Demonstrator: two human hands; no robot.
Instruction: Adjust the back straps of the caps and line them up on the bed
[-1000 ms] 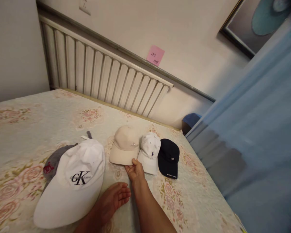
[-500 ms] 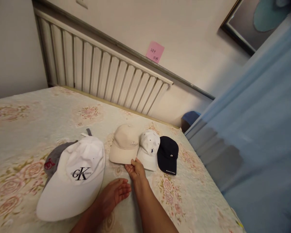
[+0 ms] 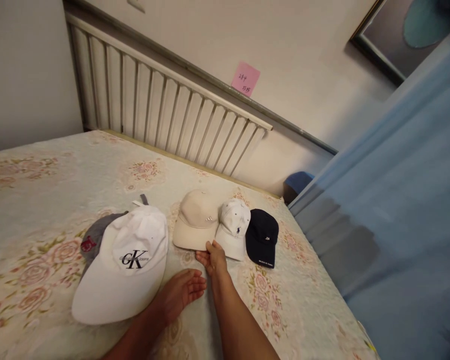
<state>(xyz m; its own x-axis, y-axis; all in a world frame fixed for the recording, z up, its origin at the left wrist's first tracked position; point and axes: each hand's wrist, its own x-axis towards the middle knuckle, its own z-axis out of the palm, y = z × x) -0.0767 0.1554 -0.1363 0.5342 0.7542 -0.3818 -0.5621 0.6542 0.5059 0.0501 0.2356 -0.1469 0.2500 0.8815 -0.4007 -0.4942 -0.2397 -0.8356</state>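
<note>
My right hand [image 3: 214, 259] pinches the brim edge of a beige baseball cap [image 3: 197, 217], thumb on top and fingers beneath. Against that cap stands a smaller white cap [image 3: 234, 225] with a dark horse-rider emblem, followed to the right by a black cap [image 3: 262, 235]; all their brims face me. My left hand [image 3: 185, 292] hovers just above the bed, empty, with its fingers loosely bent and its palm turned right. Beside it on the left is a large white cap [image 3: 142, 240] marked CK, partly covering a grey cap [image 3: 99, 232] with a red emblem.
A flower-patterned sheet [image 3: 71, 190] covers the bed. Behind its far edge is a white radiator [image 3: 165, 95], with a pink note [image 3: 245, 79] on the wall above. A blue curtain [image 3: 390, 190] hangs along the right side, and a blue object [image 3: 298, 184] sits in the far corner.
The camera view has shifted slightly, so everything sits a little further right. My right hand keeps its pinch on the beige cap's brim, and my left hand stays beside it.
</note>
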